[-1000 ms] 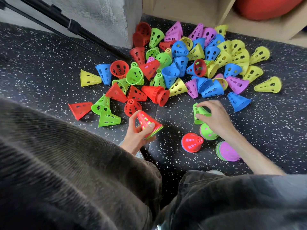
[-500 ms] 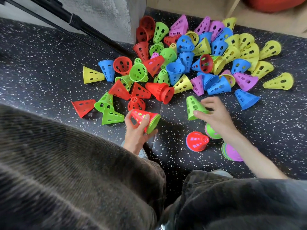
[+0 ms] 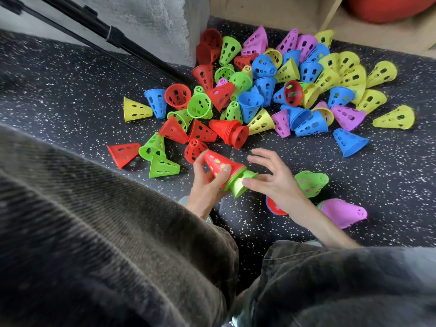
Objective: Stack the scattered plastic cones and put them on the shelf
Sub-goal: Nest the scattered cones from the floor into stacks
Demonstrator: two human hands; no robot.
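Several perforated plastic cones in red, green, blue, yellow and pink lie scattered on the speckled dark floor (image 3: 70,95); the thickest of the pile (image 3: 266,90) is ahead of me. My left hand (image 3: 205,187) grips a small nested stack topped by a red cone (image 3: 219,162), tip pointing up-left. A green cone (image 3: 238,185) sits at the stack's open base. My right hand (image 3: 276,180) has its fingers spread, and its thumb presses on that green cone's rim. The wooden shelf (image 3: 271,10) stands at the far edge.
A green stack (image 3: 311,182), a pink stack (image 3: 342,213) and a red cone (image 3: 274,207) lie right of my hands. A nested red stack (image 3: 230,133) lies ahead. A black tripod leg (image 3: 106,31) crosses the upper left beside a concrete wall (image 3: 153,20). My knees fill the bottom.
My right hand lifted a green cone from the floor and brought it left to the base of the stack in my left hand. The left hand tilted the stack toward it.
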